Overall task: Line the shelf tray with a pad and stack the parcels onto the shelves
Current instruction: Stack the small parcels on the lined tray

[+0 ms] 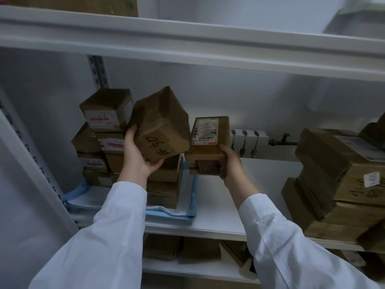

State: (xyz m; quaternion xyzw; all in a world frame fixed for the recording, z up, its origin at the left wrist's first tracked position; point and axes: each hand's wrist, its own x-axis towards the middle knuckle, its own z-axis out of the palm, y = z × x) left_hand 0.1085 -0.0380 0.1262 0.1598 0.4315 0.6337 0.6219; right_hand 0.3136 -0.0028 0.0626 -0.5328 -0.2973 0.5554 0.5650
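The left hand (139, 157) grips a tilted box (160, 124) above the stack (100, 138) on the blue pad (173, 213), while the right hand (231, 161) grips a labelled parcel (208, 147) just right of it.

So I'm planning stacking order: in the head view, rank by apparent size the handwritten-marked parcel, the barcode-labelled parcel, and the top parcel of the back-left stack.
1. Handwritten-marked parcel, largest
2. Barcode-labelled parcel
3. Top parcel of the back-left stack

The last two look close; the stack sits farther back, so unsure.

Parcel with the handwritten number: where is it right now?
In the head view, left of centre: the handwritten-number parcel is held tilted in the left hand, above the stacked parcels in the blue-lined tray, just left of the labelled parcel in the right hand.
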